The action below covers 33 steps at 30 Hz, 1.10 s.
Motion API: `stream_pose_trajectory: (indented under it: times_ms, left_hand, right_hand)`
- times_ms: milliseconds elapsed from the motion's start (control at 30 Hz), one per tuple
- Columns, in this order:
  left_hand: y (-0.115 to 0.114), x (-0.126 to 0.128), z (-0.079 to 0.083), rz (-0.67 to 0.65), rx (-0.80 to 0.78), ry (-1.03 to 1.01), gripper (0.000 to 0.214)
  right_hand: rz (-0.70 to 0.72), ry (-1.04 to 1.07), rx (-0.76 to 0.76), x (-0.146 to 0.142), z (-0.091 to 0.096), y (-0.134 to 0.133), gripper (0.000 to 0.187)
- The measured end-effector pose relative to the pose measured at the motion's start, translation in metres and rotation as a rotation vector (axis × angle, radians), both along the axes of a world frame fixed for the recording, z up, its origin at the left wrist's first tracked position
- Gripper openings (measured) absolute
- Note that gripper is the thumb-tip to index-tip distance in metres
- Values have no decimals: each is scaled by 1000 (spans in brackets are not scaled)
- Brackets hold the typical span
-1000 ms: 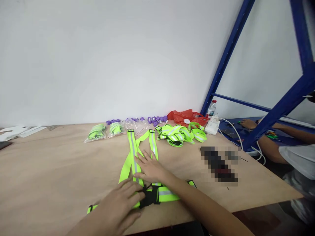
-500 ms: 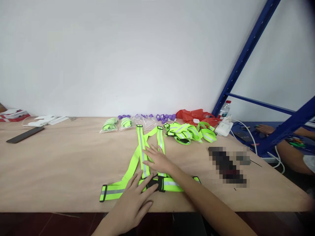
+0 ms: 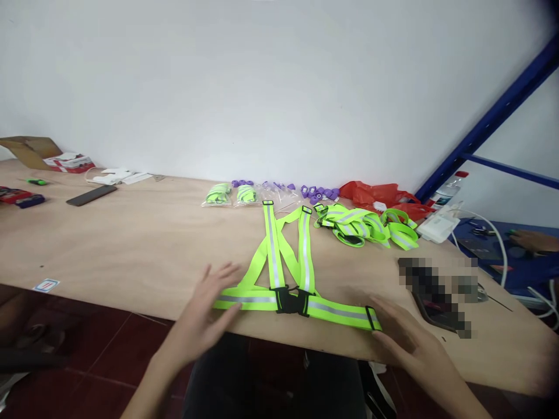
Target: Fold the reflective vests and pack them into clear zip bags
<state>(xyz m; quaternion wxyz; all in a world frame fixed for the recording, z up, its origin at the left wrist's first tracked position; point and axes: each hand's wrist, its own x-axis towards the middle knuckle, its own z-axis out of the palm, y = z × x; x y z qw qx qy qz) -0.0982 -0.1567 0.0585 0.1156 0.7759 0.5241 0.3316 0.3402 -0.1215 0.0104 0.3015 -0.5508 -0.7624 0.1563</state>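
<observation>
A fluorescent yellow-green reflective harness [image 3: 273,250] with grey stripes lies flat on the table in front of me, its straps crossing at the back. A black side-release buckle [image 3: 292,301] joins the waist strap at the middle, fastened. My left hand [image 3: 209,305], slightly blurred, is over the left end of the waist strap with its fingers apart, hiding that end. Beside the strap's right end, my right hand [image 3: 413,334] is open, thumb and fingers on either side of the black slider [image 3: 372,318]. Whether either hand touches the strap, I cannot tell.
Behind the harness lie bagged green straps [image 3: 217,195], purple pieces [image 3: 321,193] and a red plastic bag [image 3: 379,195]. A heap of similar harnesses [image 3: 356,222] sits right of it. A dark phone-like slab [image 3: 91,195] lies left. At right are a bottle [image 3: 449,189], a blue frame [image 3: 493,125] and another person's hand [image 3: 535,240].
My hands have moved apart from the harness's middle, the left outward to the left end, the right to the right end. The buckle is uncovered. The camera view has shifted left.
</observation>
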Motion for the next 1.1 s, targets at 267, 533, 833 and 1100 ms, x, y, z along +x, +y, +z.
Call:
stream_pose_trajectory:
  times_ms: [267,533,833,1100]
  left_hand:
    - [-9,-55,-27,111,-213,-74,38]
    - [-7,-66,-19,113,-325,-122,46]
    - [-6,-64,-20,61,-335,-277,42]
    - [-1,-70,-17,81,-293,-108,44]
  right_hand:
    - [42,-15,-117,3,-1,-1,49]
    - [1,54,-168,3,11,4,46]
    - [-65,172,-123,-9,7,-8,47]
    - [-71,70,-152,-2,7,-5,48]
